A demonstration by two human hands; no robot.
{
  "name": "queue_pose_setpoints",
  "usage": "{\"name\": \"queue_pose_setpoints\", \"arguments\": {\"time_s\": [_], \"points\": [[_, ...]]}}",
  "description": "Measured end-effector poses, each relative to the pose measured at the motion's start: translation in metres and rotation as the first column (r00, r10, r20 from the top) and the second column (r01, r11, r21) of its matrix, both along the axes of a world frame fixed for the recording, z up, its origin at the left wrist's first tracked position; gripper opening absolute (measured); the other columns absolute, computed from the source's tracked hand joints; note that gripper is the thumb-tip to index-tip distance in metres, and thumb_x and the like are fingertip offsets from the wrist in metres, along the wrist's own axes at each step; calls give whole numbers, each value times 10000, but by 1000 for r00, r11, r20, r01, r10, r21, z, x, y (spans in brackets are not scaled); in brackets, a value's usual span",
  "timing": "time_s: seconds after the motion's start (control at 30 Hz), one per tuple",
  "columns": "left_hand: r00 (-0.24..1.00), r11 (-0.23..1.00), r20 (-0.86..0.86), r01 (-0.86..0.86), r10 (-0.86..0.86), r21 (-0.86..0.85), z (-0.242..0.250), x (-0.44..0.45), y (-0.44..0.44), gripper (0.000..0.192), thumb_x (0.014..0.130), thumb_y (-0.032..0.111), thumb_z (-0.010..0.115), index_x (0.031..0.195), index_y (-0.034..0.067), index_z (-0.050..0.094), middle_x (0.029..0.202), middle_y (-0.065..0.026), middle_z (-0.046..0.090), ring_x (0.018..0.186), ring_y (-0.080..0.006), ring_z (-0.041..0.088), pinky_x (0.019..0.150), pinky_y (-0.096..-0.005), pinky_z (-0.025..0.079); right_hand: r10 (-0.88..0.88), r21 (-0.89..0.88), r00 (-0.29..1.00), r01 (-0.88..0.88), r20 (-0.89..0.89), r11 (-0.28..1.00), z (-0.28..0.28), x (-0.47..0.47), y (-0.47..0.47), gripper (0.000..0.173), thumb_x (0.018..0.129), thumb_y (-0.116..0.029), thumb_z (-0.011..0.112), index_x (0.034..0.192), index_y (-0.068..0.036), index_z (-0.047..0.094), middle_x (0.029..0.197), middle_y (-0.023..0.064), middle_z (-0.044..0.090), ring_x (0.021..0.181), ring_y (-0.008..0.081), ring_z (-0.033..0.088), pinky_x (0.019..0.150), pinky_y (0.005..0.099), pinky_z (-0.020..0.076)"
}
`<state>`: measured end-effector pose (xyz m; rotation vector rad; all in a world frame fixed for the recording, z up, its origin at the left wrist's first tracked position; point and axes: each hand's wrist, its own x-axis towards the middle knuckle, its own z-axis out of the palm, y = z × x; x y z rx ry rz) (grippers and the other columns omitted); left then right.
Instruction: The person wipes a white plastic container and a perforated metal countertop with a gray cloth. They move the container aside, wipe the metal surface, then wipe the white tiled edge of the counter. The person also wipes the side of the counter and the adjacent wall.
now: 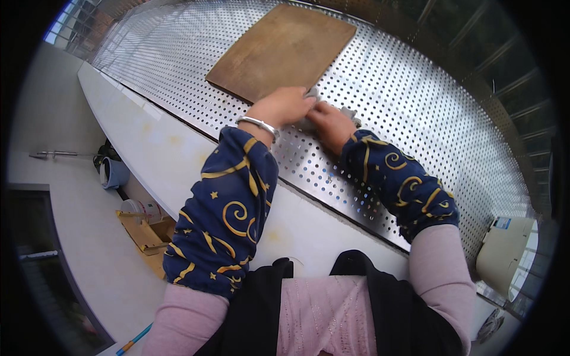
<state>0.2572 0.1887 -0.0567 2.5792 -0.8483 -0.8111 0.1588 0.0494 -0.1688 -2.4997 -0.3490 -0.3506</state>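
Note:
My left hand (285, 107) and my right hand (331, 127) meet over a perforated metal sheet (401, 107), just off the near corner of a flat brown board (285, 49). Both are closed on a crumpled grey cloth (349, 115), mostly hidden by the fingers. Some of the cloth pokes out beyond my right hand. A silver bangle (259, 124) circles my left wrist. Navy sleeve covers with gold swirls, the left one (222, 209) and the right one (401, 178), reach over my forearms.
A white ledge (294, 222) runs between me and the sheet. Metal bars (476, 22) rise along the far side. At right stands a cream-coloured box-like container (505, 256). On the floor to the left are a blue bucket (115, 172), a white tub (141, 210) and a cardboard box (142, 242).

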Motion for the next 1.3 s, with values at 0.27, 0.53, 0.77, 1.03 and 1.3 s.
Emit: {"name": "queue_pose_setpoints", "arguments": {"time_s": [0.27,0.53,0.77,1.03,1.3], "points": [[998,996,-8,58,-57,69,0,-2,-4,563,965,388,482,1341,-31,498,1358,-208,536,1274,-353,492,1055,-350,389,428,183,881,-395,-201,900,24,-121,-11,292,747,-13,608,1028,-91,601,1067,150,556,970,350,586,797,411,511],[985,999,171,32,-35,19,-8,-2,0,569,964,397,496,1343,-27,492,1318,-239,555,1224,-372,529,1025,-368,418,261,166,942,-230,-208,959,21,-32,43,256,800,-79,601,1053,-112,627,1140,133,566,1025,328,598,812,402,522],[988,995,144,35,-48,89,1,-4,4,561,962,397,495,1303,-47,522,1287,-266,561,1210,-401,529,1013,-385,430,379,27,925,-380,28,925,-10,6,64,219,875,-171,547,1063,-90,625,1107,135,572,1010,313,595,846,388,508],[982,997,173,81,-80,1,-9,-5,-3,503,952,390,468,979,-68,674,1040,-267,660,993,-446,612,907,-460,483,248,-21,951,-256,-182,966,25,-141,-57,307,748,-42,628,1047,-105,601,1036,102,562,916,310,605,766,373,516],[990,990,85,107,-114,86,-19,6,5,478,955,400,464,1061,-16,676,1091,-235,662,1031,-400,617,904,-411,476,-149,-192,989,143,-16,971,5,-2,-6,157,827,-101,559,980,-128,581,992,109,545,893,321,621,715,425,516]]}}
